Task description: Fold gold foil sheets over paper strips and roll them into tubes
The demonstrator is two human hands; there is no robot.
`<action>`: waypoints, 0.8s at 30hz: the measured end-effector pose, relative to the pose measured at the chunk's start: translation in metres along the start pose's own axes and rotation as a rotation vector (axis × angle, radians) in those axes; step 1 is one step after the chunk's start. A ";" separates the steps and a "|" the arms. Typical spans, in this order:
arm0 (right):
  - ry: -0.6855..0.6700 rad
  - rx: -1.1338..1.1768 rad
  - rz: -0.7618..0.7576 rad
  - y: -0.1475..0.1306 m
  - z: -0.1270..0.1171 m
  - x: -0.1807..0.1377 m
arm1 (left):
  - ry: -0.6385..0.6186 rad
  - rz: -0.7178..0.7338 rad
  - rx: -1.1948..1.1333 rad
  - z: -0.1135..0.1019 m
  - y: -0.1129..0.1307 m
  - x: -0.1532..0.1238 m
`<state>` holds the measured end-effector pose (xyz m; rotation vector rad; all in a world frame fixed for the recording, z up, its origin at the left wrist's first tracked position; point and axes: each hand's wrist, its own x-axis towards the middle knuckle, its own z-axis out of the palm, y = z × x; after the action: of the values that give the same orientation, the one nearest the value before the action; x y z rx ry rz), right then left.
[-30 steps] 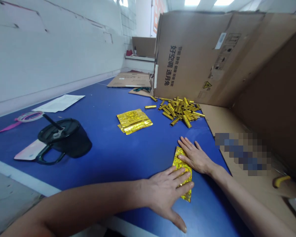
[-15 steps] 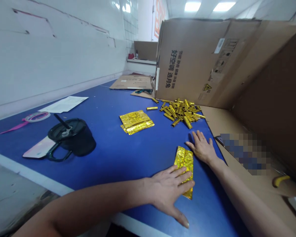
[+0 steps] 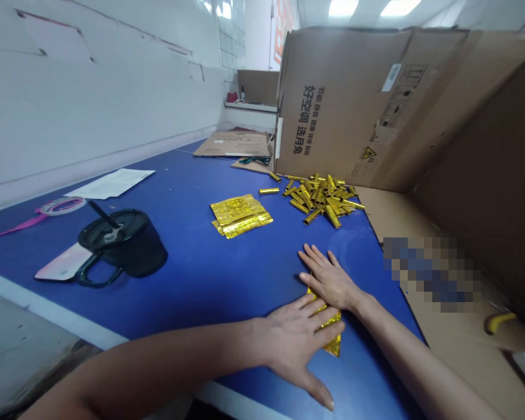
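Note:
A sheet of shiny gold foil paper lies flat on the blue table, partly covered by both hands. Palm down, my left hand rests across its near part, fingers spread and thumb stretched toward me. My right hand is laid flat over the far part of the sheet, its fingers extended just beyond my left fingertips. Farther back, a small stack of gold foil sheets lies on the table. Behind my right hand is a heap of small rolled gold foil tubes.
A dark lidded mug with a straw stands on the left, near a tape roll and white paper. One large cardboard box rises behind the tubes, with cardboard along the right edge. Flattened cardboard lies at the back.
My right hand has moved left and nearer, from the bare table beside the foil sheet onto its far part. My left hand has stayed in place.

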<state>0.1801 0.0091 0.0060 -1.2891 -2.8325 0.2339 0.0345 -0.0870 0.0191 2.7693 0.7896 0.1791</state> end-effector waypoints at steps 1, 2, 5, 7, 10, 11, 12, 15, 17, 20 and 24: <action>0.007 -0.015 0.007 0.003 0.000 0.002 | -0.006 -0.001 -0.005 -0.001 0.000 0.000; 0.014 -0.030 0.013 0.004 0.001 0.004 | -0.008 -0.002 -0.010 -0.001 0.001 -0.001; 0.028 -0.056 0.021 0.006 0.005 0.007 | -0.002 0.022 -0.031 -0.002 0.004 -0.004; 0.032 -0.061 0.020 0.006 0.006 0.008 | -0.005 0.056 -0.049 -0.002 0.007 -0.008; 0.045 -0.061 0.015 0.006 0.007 0.007 | -0.018 0.089 -0.071 -0.002 0.013 -0.015; 0.049 -0.060 0.014 0.006 0.007 0.007 | -0.019 0.092 -0.079 -0.001 0.014 -0.017; 0.051 -0.059 0.014 0.005 0.007 0.006 | -0.016 0.092 -0.088 0.000 0.015 -0.019; 0.043 -0.059 0.013 0.006 0.007 0.006 | -0.003 0.094 -0.107 0.002 0.018 -0.024; 0.041 -0.064 0.010 0.007 0.006 0.007 | 0.006 0.093 -0.108 0.004 0.019 -0.025; 0.049 -0.078 0.033 0.012 0.005 0.012 | 0.016 0.085 -0.100 0.005 0.020 -0.025; 0.069 -0.091 0.096 0.020 0.005 0.022 | 0.000 0.081 -0.081 0.003 0.022 -0.024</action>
<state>0.1801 0.0379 -0.0025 -1.4228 -2.7572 0.0619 0.0254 -0.1185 0.0212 2.7261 0.6562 0.2212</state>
